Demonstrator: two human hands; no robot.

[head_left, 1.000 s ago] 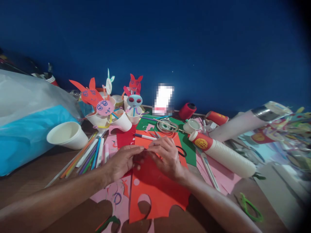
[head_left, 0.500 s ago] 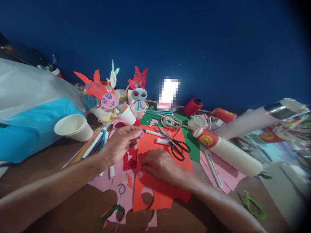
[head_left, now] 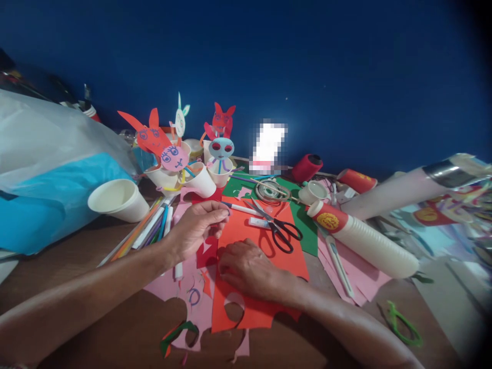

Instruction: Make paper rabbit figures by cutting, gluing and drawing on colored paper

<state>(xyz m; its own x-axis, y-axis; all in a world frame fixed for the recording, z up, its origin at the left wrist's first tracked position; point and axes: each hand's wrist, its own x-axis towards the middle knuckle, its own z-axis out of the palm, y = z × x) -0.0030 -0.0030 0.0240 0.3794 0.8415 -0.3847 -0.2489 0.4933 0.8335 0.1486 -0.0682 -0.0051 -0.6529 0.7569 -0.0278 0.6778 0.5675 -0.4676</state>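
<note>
Since the earliest frame the right hand [head_left: 249,266] has dropped from beside the left hand [head_left: 202,225] onto the orange sheet [head_left: 257,312], baring the scissors [head_left: 272,221]; the sheet lies flat, its long axis running from the near side toward the wall [head_left: 323,66], its cut-out edge nearest the person. The left hand is raised at the sheet's left side, thumb and fingertips together; whether something small sits between them is too unclear to tell; the right hand rests palm down on the sheet, fingers curled, their tips hidden, so its grip cannot be told. The scissors lie beyond the right hand, partly open, blades pointing far left, handles toward the near right; a white marker [head_left: 246,209] and a small labelled tube [head_left: 259,222] lie by the blades; pink paper [head_left: 200,310] borders the sheet on the left; stacked cups [head_left: 372,246] lie to the right; the right hand and forearm cover part of the sheet.
</note>
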